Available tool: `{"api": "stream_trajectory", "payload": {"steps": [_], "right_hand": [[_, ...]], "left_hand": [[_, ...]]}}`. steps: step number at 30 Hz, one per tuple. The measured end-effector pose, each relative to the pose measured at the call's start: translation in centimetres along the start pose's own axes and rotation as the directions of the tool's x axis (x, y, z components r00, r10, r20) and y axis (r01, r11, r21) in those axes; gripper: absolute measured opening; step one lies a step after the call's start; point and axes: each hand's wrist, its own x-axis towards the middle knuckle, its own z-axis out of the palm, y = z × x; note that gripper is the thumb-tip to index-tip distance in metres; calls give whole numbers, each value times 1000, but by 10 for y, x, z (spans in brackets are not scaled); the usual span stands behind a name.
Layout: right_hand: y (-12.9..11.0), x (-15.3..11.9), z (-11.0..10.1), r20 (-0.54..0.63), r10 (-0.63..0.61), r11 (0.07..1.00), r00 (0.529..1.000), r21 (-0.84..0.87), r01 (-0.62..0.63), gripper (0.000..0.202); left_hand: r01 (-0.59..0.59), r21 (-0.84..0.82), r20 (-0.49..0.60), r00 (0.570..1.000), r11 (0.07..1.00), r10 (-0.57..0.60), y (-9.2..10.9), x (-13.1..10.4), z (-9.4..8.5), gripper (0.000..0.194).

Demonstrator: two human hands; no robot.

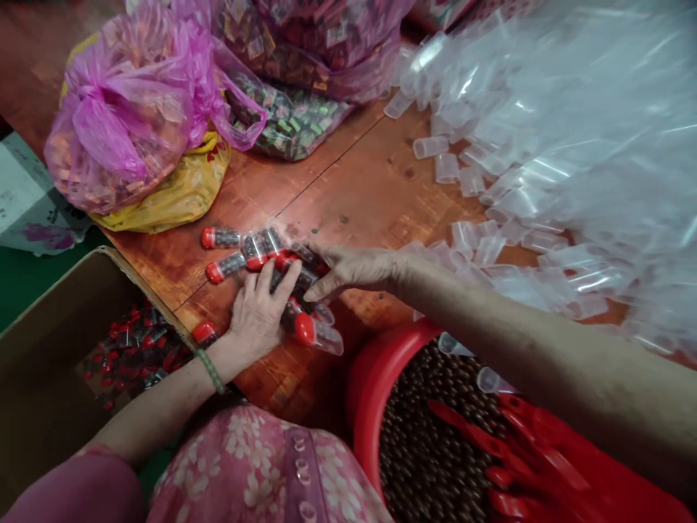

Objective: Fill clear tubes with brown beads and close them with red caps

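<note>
Several small clear tubes with red caps (pixel 242 256), filled with dark contents, lie bunched on the brown wooden table (pixel 348 189). My left hand (pixel 260 314) rests flat on the near side of the bunch, fingers over the tubes. My right hand (pixel 351 267) reaches in from the right, its fingertips pressing on the far side of the same bunch. One capped tube (pixel 319 333) sticks out beside my left hand. Neither hand has lifted a tube off the table.
A cardboard box (pixel 49 349) at the left holds more red-capped tubes. A red basin (pixel 375 378) of small dark pieces sits near me with red caps. A heap of empty clear tubes (pixel 544 160) covers the right. Pink bags (pixel 136 102) of candy stand behind.
</note>
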Motion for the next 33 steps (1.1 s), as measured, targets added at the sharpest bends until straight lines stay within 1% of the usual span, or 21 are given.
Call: {"api": "stream_trajectory", "payload": {"steps": [3, 6, 8, 11, 14, 15, 17, 19, 20, 21, 22, 23, 24, 25, 26, 27, 29, 30, 31, 32, 33], "right_hand": [[2, 5, -1, 53, -72, 990, 996, 122, 65, 71], [4, 8, -2, 77, -139, 976, 987, 178, 124, 63], [2, 4, 1, 69, -172, 967, 983, 203, 155, 60], [-8, -10, 9, 24, -204, 956, 979, 223, 193, 58], [-30, -29, 25, 16, -187, 964, 982, 195, 180, 60], [-40, -33, 34, 17, -192, 965, 981, 184, 185, 61], [-59, -36, 58, 5, -245, 956, 970, 168, 240, 61], [-75, -29, 88, 42, -277, 954, 960, 129, 270, 61], [-80, -21, 105, 77, -284, 956, 956, 102, 276, 60], [-84, -10, 122, 131, -296, 954, 946, 85, 286, 61], [-85, 2, 140, 178, -310, 950, 934, 77, 301, 64], [-84, 15, 156, 217, -316, 948, 924, 52, 313, 66], [-82, 28, 172, 231, -313, 947, 921, -4, 323, 68], [-80, 40, 186, 233, -296, 941, 926, -96, 325, 71], [-78, 50, 198, 220, -285, 915, 933, -227, 333, 73], [-76, 56, 206, 184, -293, 869, 938, -359, 341, 73], [-77, 56, 212, 164, -342, 749, 925, -547, 374, 73], [-78, 50, 207, 159, -382, 696, 911, -599, 396, 70], [-80, 41, 198, 153, -429, 649, 890, -633, 421, 64], [-80, 30, 185, 153, -476, 604, 866, -659, 448, 57], [-79, 19, 169, 151, -498, 556, 854, -700, 448, 52]], "left_hand": [[10, -73, -42, 999, 997, -13, 0, 10, 5, 73], [-12, -155, -90, 996, 988, -2, 0, 19, 7, 71], [-18, -197, -120, 993, 980, -6, 1, 24, 4, 68], [-31, -214, -166, 986, 976, -4, 3, 28, -10, 68], [-69, -176, -247, 969, 982, 24, -2, 21, -38, 62], [-75, -158, -281, 959, 985, 28, -6, 15, -49, 60], [-64, -122, -343, 939, 990, 19, -20, -5, -70, 58], [-22, -87, -391, 920, 996, -14, -38, -35, -87, 59], [0, -67, -393, 919, 998, -27, -49, -53, -92, 60], [42, -44, -401, 914, 998, -56, -61, -72, -95, 61], [110, -32, -390, 914, 993, -114, -73, -91, -95, 63], [178, -43, -378, 908, 983, -181, -85, -111, -94, 64], [244, -60, -351, 903, 968, -249, -98, -129, -90, 67], [293, -84, -331, 893, 952, -304, -109, -145, -85, 69], [336, -105, -287, 891, 936, -352, -120, -158, -81, 71], [367, -112, -220, 897, 923, -384, -129, -169, -77, 72], [388, -87, -134, 908, 918, -397, -140, -178, -73, 73], [382, -67, -125, 914, 922, -387, -140, -178, -74, 73], [364, -52, -143, 919, 930, -367, -137, -174, -76, 72], [338, -47, -164, 926, 940, -341, -130, -167, -79, 71], [299, -53, -175, 936, 953, -304, -119, -159, -81, 71]]}}
